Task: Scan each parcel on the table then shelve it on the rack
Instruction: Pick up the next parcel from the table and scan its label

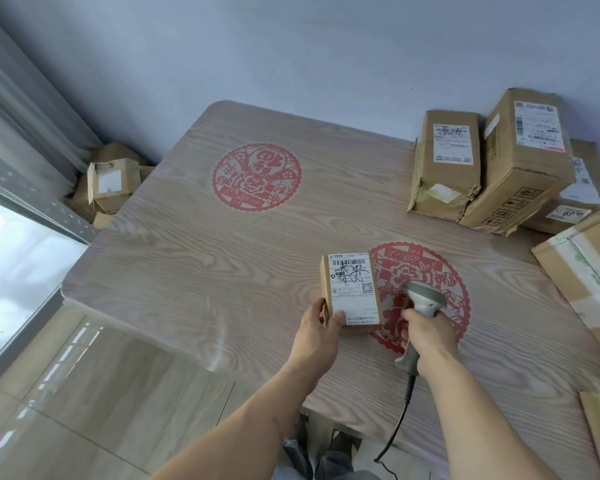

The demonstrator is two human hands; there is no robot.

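My left hand (321,332) grips a small brown parcel (352,292) at its near left corner, thumb on its white shipping label, which faces up. My right hand (428,336) grips the handle of a grey barcode scanner (421,301). The scanner's head sits just right of the parcel, above the wooden table (194,258). A black coiled cable hangs from the handle toward the near edge.
Several cardboard parcels (492,168) are stacked at the table's far right corner, and a larger box (589,278) lies at the right edge. More boxes (110,183) sit on the floor by the window at far left. Two red paper-cut decals mark the tabletop.
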